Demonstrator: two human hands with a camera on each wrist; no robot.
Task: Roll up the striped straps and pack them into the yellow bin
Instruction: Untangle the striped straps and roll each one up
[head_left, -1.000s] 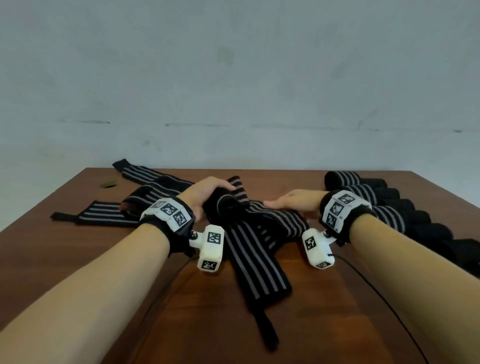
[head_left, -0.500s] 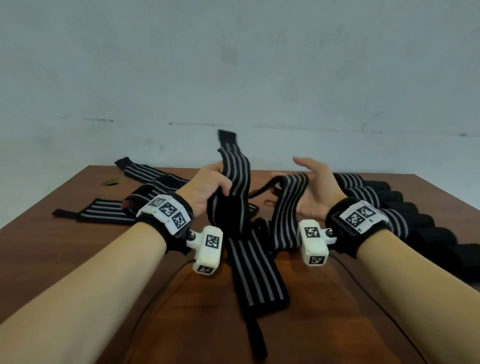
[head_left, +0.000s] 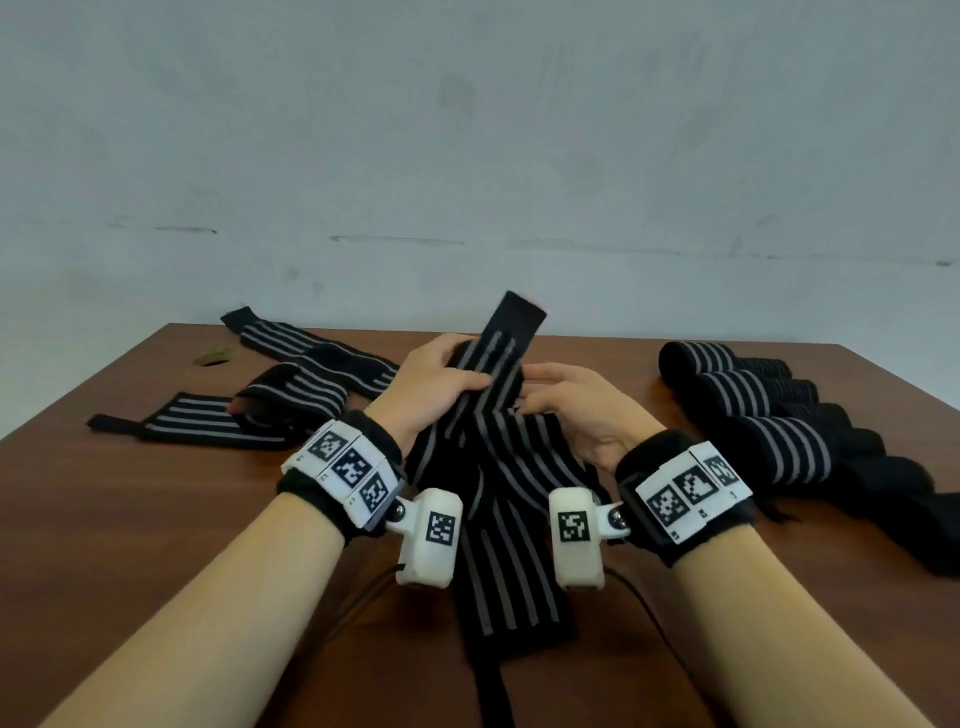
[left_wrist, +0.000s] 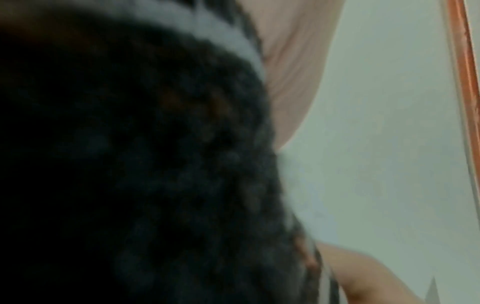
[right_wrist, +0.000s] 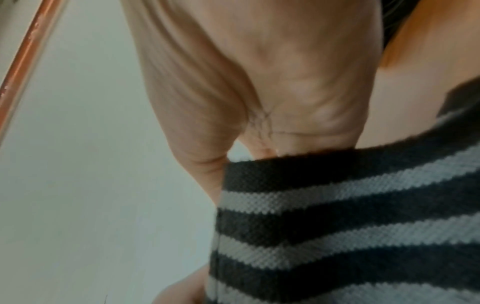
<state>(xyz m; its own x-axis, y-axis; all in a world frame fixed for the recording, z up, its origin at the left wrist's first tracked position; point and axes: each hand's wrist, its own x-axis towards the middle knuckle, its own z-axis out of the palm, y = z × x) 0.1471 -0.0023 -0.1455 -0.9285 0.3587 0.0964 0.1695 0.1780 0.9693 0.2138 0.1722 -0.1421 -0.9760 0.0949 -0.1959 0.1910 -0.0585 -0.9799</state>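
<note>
A black strap with grey stripes (head_left: 498, 457) is held up over the middle of the table, its top end pointing up and right and its long tail trailing towards me. My left hand (head_left: 441, 384) grips it near the top, thumb across the stripes. My right hand (head_left: 558, 400) holds the same strap from the right, fingers curled against it. In the left wrist view the strap (left_wrist: 155, 164) is a dark blur. The right wrist view has the strap (right_wrist: 337, 226) lying across my palm (right_wrist: 285, 72). No yellow bin is in view.
Several rolled straps (head_left: 748, 395) lie in a row along the right side of the brown table (head_left: 130, 545). Flat, loose straps (head_left: 218, 421) are spread at the back left, with a small brownish scrap (head_left: 213, 356) near the far left corner. A pale wall stands behind.
Both hands have come together at the middle. The right hand, open under a strap fold half a second ago, now curls on the strap, whose top end leans right.
</note>
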